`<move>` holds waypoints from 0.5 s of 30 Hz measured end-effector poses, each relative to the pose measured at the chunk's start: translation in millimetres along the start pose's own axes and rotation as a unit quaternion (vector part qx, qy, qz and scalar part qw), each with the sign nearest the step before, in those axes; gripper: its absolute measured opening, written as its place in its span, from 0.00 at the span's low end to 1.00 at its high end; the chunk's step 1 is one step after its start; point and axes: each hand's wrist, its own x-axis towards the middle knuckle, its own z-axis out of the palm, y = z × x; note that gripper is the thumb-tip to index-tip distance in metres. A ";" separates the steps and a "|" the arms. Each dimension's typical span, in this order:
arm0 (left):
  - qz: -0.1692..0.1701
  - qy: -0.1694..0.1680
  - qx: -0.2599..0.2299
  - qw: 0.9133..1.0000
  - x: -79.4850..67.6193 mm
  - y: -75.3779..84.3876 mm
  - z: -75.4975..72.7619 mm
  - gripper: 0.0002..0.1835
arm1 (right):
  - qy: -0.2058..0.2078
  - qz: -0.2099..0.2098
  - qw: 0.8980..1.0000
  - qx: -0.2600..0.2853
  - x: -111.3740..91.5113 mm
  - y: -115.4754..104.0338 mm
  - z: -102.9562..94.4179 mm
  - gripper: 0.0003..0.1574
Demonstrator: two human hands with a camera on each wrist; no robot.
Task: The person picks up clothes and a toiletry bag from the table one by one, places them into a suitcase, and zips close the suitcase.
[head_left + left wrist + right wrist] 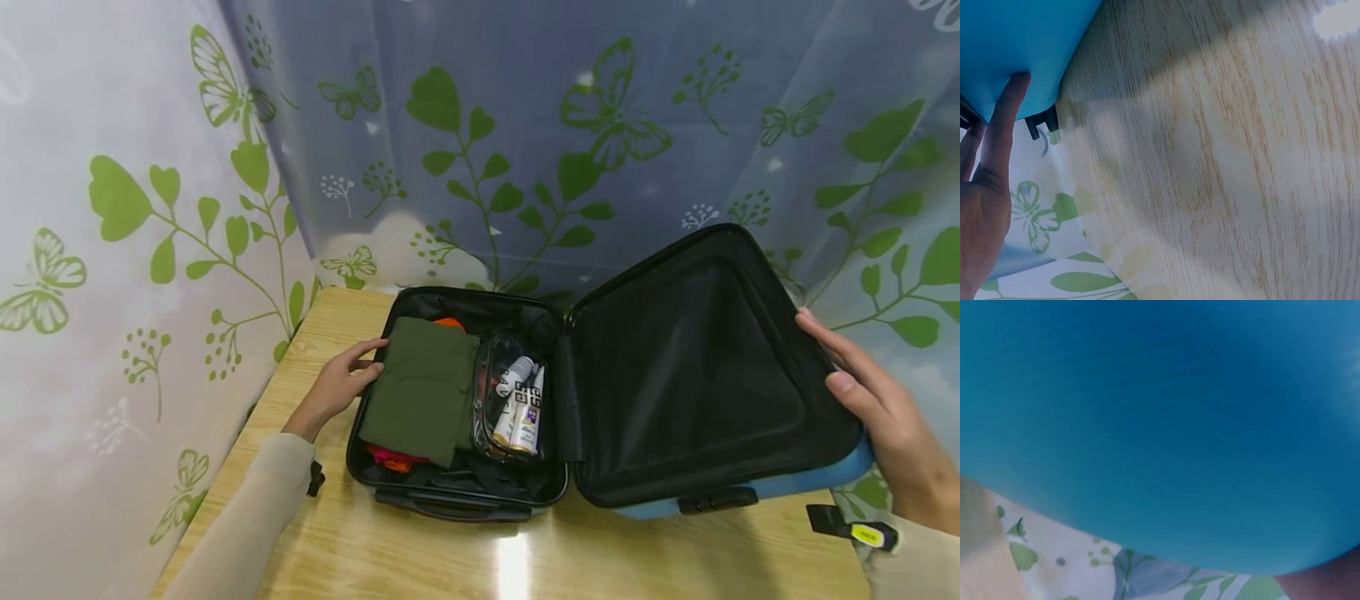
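A small blue suitcase with a black lining lies unfolded, its packed half (459, 495) flat on the table. In that half are a folded dark green garment (423, 387), orange and red cloth beneath it, and a clear toiletry pouch (487, 442) with white tubes inside. My left hand (341, 383) touches the left rim with extended fingers; in the left wrist view a straight finger (1007, 115) presses the blue shell. My right hand (888, 408) holds the raised, tilted lid (697, 375) by its right edge, thumb on the lining side. Blue shell fills most of the right wrist view.
The wooden table (420, 558) carries the suitcase near its back edge. Printed curtains (480, 125) with green leaves and butterflies hang behind and at the left. A combination lock (717, 500) sits on the lid's front rim, and a black carry handle (453, 507) on the packed half.
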 end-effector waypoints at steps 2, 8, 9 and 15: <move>0.000 0.000 0.001 1.000 0.4 -0.5 -0.1 0.29 | 0.002 0.004 0.999 -0.039 3.2 -7.6 1.2 0.37; 0.000 -0.003 -0.004 1.000 0.1 -0.7 0.2 0.29 | -0.014 0.009 0.998 -0.056 12.6 -32.2 6.4 0.36; -0.001 -0.002 -0.004 1.000 0.1 -0.6 0.4 0.29 | -0.015 0.004 0.998 -0.056 14.7 -36.3 7.4 0.36; 0.004 0.000 -0.006 1.000 -0.1 -0.4 0.3 0.29 | -0.015 -0.059 0.995 -0.078 28.9 -54.8 13.4 0.34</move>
